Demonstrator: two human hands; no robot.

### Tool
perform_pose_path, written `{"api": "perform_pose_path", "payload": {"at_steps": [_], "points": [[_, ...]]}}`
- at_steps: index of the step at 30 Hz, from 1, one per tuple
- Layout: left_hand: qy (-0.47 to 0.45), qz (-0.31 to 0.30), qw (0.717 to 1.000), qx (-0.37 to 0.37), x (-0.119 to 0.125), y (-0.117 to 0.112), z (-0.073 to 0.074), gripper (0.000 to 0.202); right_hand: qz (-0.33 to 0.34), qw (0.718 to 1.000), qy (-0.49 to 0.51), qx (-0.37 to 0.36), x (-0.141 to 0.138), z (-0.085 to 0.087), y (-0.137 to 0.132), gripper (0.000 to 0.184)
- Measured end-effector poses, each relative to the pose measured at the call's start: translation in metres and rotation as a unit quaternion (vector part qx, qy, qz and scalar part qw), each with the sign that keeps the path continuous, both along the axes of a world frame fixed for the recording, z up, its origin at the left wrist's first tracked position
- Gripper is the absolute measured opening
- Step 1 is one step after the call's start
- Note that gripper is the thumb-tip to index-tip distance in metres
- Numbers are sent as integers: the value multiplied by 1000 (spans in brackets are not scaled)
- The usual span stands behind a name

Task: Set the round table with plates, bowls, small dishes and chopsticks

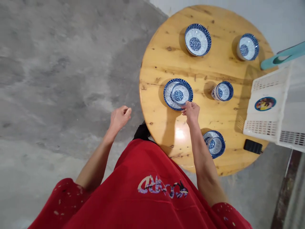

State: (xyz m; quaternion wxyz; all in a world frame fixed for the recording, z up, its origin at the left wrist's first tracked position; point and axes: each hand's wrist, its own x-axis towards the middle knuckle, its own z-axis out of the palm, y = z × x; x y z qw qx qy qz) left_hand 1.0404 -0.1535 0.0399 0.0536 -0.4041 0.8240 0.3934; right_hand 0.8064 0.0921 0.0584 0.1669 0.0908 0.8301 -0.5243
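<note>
My right hand [191,112] reaches over the round table with thumb and fingers closed at the near rim of a small blue-and-white bowl [181,94]. That small bowl sits tilted inside a larger patterned bowl [168,93], off to its right side. My left hand [120,117] hovers off the table's left side, above the floor, its fingers curled in and nothing visible in them. Right of my right hand stands a blue-and-white cup-shaped bowl [223,91]. Beside my right forearm, and partly hidden by it, is another nested pair of bowls [218,144].
The wooden table [157,66] also carries a large bowl [197,39] at the back and a smaller bowl [248,47] at back right. A white plastic basket [252,109], a turquoise object [274,62] and a black rectangular item [253,146] are along the right edge.
</note>
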Motion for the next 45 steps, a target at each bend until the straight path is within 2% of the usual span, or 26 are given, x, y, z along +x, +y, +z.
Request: {"api": "perform_pose_path", "payload": {"at_steps": [4,8,12,16,22,25,28,32,35,38,41,45], "points": [[-45,49,998,16,55,15,-10,31,-1,1000,-10,-15,-4,-9,-9,17],[-67,79,993,50,89,28,-20,34,-1,1000,-1,-8,-6,-13,-11,15],[-68,93,992,58,103,31,-28,35,7,1000,8,3,-7,-12,-13,15],[-55,85,993,58,101,25,-30,35,12,1000,5,15,-5,-8,-16,16],[-65,66,994,57,90,-4,-25,34,26,998,37,50,-2,4,-3,15],[-73,63,994,59,91,-33,-26,33,-1,994,88,70,13,20,7,27],[-73,70,994,51,95,-75,-26,34,-31,989,133,64,44,35,2,36],[-67,75,994,31,88,-141,-18,33,-51,988,139,42,92,37,-38,35],[-66,56,996,5,71,-187,-6,33,-58,994,94,-3,120,25,-89,34],[-33,15,999,-8,45,-224,8,33,-54,996,52,-50,136,13,-146,33],[2,-34,999,-2,14,-246,20,33,-35,995,41,-81,141,10,-192,31],[33,-91,995,28,-26,-253,24,32,-28,993,25,-108,136,9,-229,31]]}}
